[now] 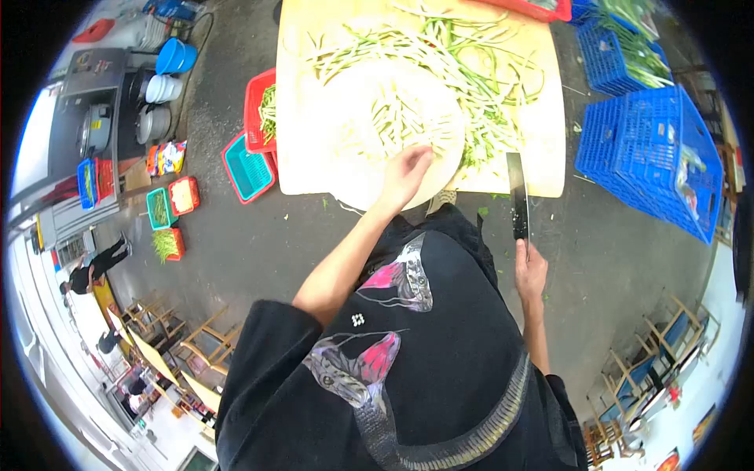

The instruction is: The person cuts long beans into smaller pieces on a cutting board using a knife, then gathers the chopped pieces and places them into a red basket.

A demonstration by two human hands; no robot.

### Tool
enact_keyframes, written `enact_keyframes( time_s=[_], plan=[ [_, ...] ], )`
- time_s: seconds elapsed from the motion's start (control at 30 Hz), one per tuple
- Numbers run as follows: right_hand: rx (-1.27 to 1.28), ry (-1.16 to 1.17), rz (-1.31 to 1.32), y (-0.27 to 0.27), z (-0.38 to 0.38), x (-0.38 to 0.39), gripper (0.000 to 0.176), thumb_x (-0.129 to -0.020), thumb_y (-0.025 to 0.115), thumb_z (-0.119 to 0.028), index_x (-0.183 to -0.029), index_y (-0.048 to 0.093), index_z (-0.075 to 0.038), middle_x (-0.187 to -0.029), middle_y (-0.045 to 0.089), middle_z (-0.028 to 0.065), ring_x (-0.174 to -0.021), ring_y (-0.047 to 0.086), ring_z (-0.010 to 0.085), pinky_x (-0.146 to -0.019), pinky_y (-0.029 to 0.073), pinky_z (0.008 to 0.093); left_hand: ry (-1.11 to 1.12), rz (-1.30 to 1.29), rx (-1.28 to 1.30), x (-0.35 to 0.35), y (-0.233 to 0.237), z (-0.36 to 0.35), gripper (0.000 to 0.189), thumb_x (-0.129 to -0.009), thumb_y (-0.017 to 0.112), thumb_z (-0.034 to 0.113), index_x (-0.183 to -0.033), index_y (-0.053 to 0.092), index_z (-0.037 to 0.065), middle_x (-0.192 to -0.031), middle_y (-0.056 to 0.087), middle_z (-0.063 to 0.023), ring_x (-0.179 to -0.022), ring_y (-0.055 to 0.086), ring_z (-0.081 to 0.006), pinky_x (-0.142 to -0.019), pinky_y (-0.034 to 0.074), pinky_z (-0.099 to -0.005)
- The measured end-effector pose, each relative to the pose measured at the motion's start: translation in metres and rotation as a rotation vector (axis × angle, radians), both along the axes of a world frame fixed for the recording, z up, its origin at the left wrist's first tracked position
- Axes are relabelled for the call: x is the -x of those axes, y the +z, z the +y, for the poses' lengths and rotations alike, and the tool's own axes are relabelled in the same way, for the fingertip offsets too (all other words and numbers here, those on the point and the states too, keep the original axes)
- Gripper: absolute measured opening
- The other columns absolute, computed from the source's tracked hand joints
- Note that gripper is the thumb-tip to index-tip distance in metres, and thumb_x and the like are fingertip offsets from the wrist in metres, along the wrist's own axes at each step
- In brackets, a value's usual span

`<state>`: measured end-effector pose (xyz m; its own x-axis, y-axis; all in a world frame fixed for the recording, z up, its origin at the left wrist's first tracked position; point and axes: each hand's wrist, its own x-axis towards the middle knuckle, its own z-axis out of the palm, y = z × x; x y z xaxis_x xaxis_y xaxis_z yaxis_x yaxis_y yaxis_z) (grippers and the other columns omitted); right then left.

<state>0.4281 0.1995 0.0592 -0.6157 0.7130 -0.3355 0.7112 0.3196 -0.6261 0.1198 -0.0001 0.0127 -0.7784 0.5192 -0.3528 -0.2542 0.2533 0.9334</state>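
Left of centre, ribbed plastic baskets (pixel 248 169) sit by the pale table (pixel 548 161). At centre the left hand (pixel 404 177) presses open on thin green stalks (pixel 408 118) strewn over the round white board (pixel 330 149), seemingly bunching them between cuts. Further right the right hand (pixel 531 271) clamps a dark flat cleaver (pixel 517 192), held off the board; cutting needs a squared bunch.

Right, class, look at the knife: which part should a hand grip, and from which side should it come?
Grip the knife by its handle end, nearest the person, where the right hand wraps it now. Come from the near side: the long flat blade points away toward the table.
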Motion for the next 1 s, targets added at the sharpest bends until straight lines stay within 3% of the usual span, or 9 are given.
enact_keyframes(
  time_s=[0.1, 0.13, 0.23, 0.27, 0.47, 0.57, 0.67, 0.77, 1.0],
  plan=[
    [0.051, 0.098, 0.041, -0.005, 0.022, 0.023, 0.038, -0.111, 0.061, -0.036, -0.101, 0.071, -0.001, -0.067, 0.049, 0.0202, -0.058, 0.041, 0.0328, -0.058, 0.044, 0.0434, 0.222, -0.004, 0.137, -0.03, -0.004, -0.096, 0.033, -0.108, 0.068, 0.018, -0.134, 0.072, -0.002, -0.126, 0.077, -0.0138, -0.113, 0.072, -0.0189, -0.102, 0.056, -0.0332],
    [0.03, 0.145, -0.011, 0.006, 0.025, 0.036, 0.038, -0.111, 0.061, -0.038, -0.107, 0.074, -0.002, -0.071, 0.058, 0.0229, -0.059, 0.053, 0.0371, -0.062, 0.048, 0.0455, 0.248, -0.001, 0.22, -0.036, -0.001, -0.126, 0.034, -0.108, 0.07, 0.017, -0.136, 0.07, 0.0, -0.127, 0.075, -0.0072, -0.111, 0.07, -0.0144, -0.094, 0.055, -0.0294],
    [0.0, 0.138, -0.07, 0.01, 0.02, 0.059, 0.04, -0.111, 0.06, -0.04, -0.118, 0.076, -0.004, -0.08, 0.067, 0.0258, -0.071, 0.068, 0.0437, -0.069, 0.053, 0.0487, 0.376, 0.023, 0.31, -0.045, 0.015, -0.19, 0.039, -0.109, 0.07, 0.024, -0.14, 0.069, 0.001, -0.131, 0.074, -0.0065, -0.114, 0.069, -0.0136, -0.099, 0.055, -0.0309],
    [0.006, 0.147, -0.099, 0.007, 0.019, 0.062, 0.042, -0.111, 0.059, -0.042, -0.127, 0.076, -0.007, -0.088, 0.072, 0.0268, -0.086, 0.074, 0.0469, -0.075, 0.055, 0.0513, 0.467, -0.023, 0.275, -0.047, 0.017, -0.201, 0.042, -0.11, 0.069, 0.027, -0.143, 0.068, 0.002, -0.134, 0.073, -0.0072, -0.115, 0.069, -0.0149, -0.098, 0.055, -0.0327],
    [0.001, 0.06, -0.009, 0.007, -0.014, 0.061, 0.037, -0.111, 0.062, -0.037, -0.109, 0.075, -0.003, -0.079, 0.066, 0.0265, -0.074, 0.069, 0.0464, -0.068, 0.053, 0.0479, 0.523, -0.056, 0.249, -0.018, 0.005, -0.216, 0.04, -0.107, 0.072, 0.024, -0.14, 0.069, 0.002, -0.132, 0.074, -0.0067, -0.114, 0.069, -0.0151, -0.097, 0.056, -0.0322],
    [-0.05, 0.039, -0.003, 0.009, -0.036, 0.056, 0.032, -0.11, 0.064, -0.032, -0.104, 0.074, -0.002, -0.069, 0.058, 0.0224, -0.059, 0.059, 0.0395, -0.06, 0.049, 0.0438, 0.37, 0.167, 0.404, 0.021, 0.003, -0.2, 0.035, -0.102, 0.077, 0.02, -0.131, 0.075, 0.001, -0.12, 0.077, -0.01, -0.107, 0.069, -0.013, -0.093, 0.056, -0.0303],
    [0.01, 0.039, -0.047, 0.028, -0.067, 0.059, 0.027, -0.109, 0.066, -0.027, -0.108, 0.076, -0.002, -0.064, 0.053, 0.0189, -0.053, 0.051, 0.0317, -0.057, 0.046, 0.0414, 0.235, 0.349, 0.403, 0.071, 0.002, -0.188, 0.034, -0.097, 0.08, 0.019, -0.126, 0.077, 0.001, -0.118, 0.078, -0.0162, -0.11, 0.073, -0.0234, -0.096, 0.057, -0.0377],
    [-0.032, 0.07, -0.063, 0.039, -0.096, 0.07, 0.025, -0.107, 0.068, -0.025, -0.116, 0.078, -0.004, -0.066, 0.056, 0.0209, -0.054, 0.055, 0.0343, -0.058, 0.048, 0.0411, 0.076, 0.613, 0.442, 0.116, 0.009, -0.167, 0.034, -0.093, 0.081, 0.019, -0.123, 0.077, 0.003, -0.119, 0.077, -0.0191, -0.113, 0.073, -0.0355, -0.101, 0.056, -0.0458],
    [-0.045, 0.081, -0.117, 0.052, -0.173, 0.091, 0.027, -0.104, 0.072, -0.021, -0.125, 0.078, -0.005, -0.075, 0.065, 0.0251, -0.062, 0.066, 0.0394, -0.063, 0.054, 0.0415, -0.242, 0.709, 0.342, 0.159, 0.009, -0.158, 0.036, -0.088, 0.083, 0.016, -0.121, 0.075, 0.005, -0.126, 0.074, -0.0193, -0.12, 0.069, -0.0394, -0.106, 0.053, -0.0479]
  ],
)
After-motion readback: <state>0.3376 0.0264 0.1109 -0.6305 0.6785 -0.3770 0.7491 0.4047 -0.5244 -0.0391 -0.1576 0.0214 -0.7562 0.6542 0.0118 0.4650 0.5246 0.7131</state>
